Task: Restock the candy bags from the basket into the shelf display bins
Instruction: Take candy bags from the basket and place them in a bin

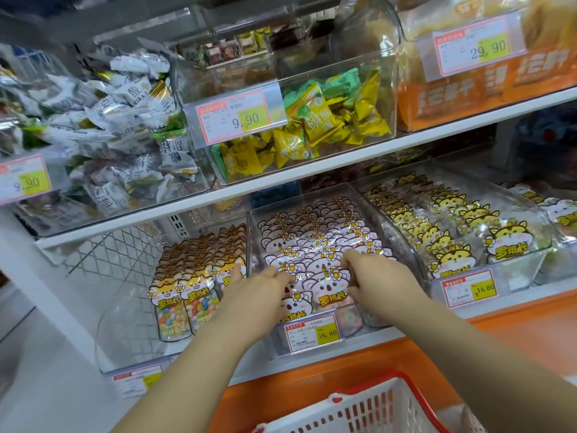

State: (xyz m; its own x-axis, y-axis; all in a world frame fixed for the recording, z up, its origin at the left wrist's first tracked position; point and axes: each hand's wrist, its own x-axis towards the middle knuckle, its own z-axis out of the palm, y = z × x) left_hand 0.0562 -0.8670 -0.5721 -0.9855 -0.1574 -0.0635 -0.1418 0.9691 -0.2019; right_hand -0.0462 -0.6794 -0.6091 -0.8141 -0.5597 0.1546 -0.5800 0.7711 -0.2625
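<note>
Candy bags with pink animal headers stand packed in overlapping rows inside the clear middle bin, and both your hands are in among them at the bin's front. Your right hand has its fingers curled down over the header tops with the thumb beneath, holding a few bags together. Your left hand lies on the front bags at the bin's left wall, thumb raised; you cannot tell from here whether its fingers pinch a bag or only press on it.

These bags look light, with slick, crinkly film over loose sweets, so they will likely slide on each other and flop if you take them low. Judge the stiff printed header the best hold, pinched flat.

A price tag sits on the bin's front. Left of the bin stand orange-headed bags, right of it yellow-headed bags, and a white shelf board runs above it. The basket waits below the bin, nearest you.
</note>
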